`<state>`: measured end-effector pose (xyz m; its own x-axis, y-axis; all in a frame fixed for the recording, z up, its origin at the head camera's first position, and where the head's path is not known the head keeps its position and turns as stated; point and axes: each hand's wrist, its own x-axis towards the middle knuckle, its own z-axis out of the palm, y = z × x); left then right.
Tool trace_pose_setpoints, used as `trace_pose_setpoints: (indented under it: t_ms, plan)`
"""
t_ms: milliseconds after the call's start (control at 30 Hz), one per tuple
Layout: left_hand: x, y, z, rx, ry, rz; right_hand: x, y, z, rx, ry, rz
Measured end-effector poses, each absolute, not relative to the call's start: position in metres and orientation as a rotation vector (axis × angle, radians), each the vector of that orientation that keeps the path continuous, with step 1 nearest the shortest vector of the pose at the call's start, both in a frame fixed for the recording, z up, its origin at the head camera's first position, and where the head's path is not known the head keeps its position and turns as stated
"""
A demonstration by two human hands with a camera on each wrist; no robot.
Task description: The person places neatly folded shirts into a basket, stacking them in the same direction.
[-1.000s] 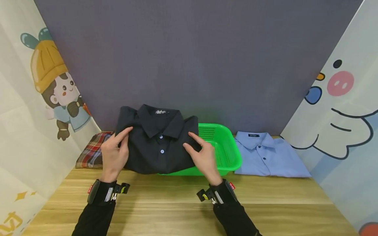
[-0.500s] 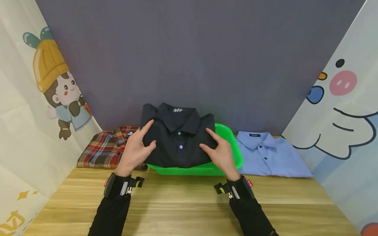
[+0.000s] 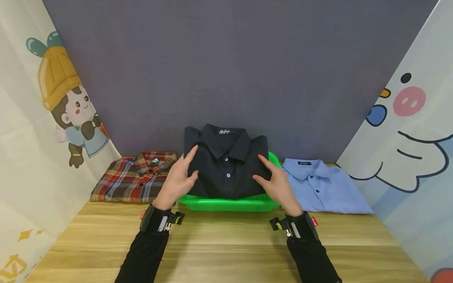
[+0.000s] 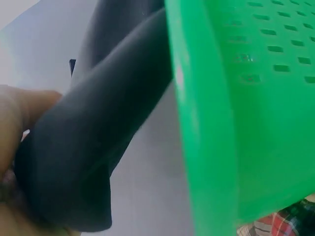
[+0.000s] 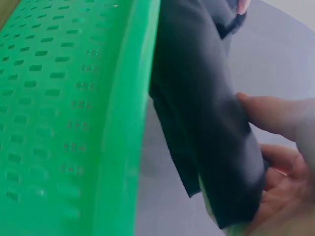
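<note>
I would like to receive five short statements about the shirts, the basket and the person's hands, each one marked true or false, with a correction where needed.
1. The left grip and the right grip hold the black shirt. True.
2. The blue shirt lies left of the green basket. False: it lies to the right.
3. The plaid shirt lies folded on the table. True.
4. The black shirt's visible buttons are red. False: they are light.
5. The blue shirt's visible buttons are dark. True.

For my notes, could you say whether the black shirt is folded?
Folded: the black button-up shirt forms a compact bundle with no sleeves spread.
</note>
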<state>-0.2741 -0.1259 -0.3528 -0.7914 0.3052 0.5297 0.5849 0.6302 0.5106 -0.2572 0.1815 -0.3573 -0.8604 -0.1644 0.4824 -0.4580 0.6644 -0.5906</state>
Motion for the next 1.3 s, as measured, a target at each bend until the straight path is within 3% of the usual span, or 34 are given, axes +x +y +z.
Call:
trace_pose_setpoints:
  t_ms: [967,1300]
  plan:
    - [-0.286,-0.113,-0.387,-0.754,-2.679,-0.759,-0.264,0.213,-0.364,0.603,-2.975,0.846]
    - [-0.288,-0.112,-0.395,-0.745,-2.74,-0.762,-0.268,0.212,-0.373,0.5,-3.093,0.69]
